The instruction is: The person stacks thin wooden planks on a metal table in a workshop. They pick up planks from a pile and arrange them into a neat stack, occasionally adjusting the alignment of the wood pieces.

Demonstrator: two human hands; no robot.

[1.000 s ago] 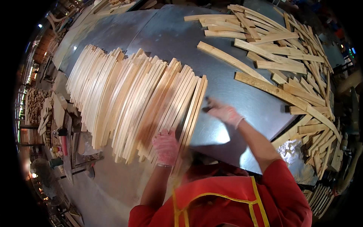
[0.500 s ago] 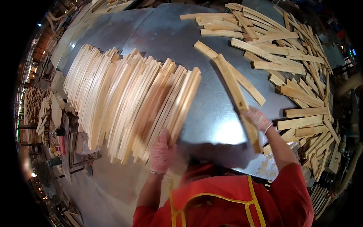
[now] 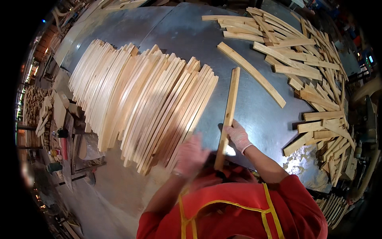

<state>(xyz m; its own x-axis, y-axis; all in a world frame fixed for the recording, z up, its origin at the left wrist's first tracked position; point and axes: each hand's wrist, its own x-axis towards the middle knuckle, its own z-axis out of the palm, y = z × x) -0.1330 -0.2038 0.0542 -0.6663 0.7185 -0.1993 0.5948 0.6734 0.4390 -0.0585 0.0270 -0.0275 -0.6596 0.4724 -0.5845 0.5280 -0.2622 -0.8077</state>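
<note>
Grip of right hand (image 3: 238, 136), in a pink-and-white knit glove, clamped on the lower half of a single long wooden slat (image 3: 229, 107), which slopes up and slightly rightward in view, a dark knot near its middle, near end overlapping the red garment with yellow trim (image 3: 227, 199). Left hand (image 3: 190, 157), gloved alike and blurred, with thumb and fingers apart; near the lower ends of a long row of pale slats (image 3: 143, 103), but impossible to tell whether touching. Packed side by side in that row, ends uneven, on the left of a grey metal-topped table (image 3: 187, 36). Beyond the held slat, to the right, a lone slat (image 3: 252, 73) lying aslant on bare metal. Farther right, a jumbled heap of slats (image 3: 296, 71), crossed and overlapping. Off the table's left, a clear plastic bag (image 3: 91, 147) and stacked wood pieces (image 3: 35, 105).
</note>
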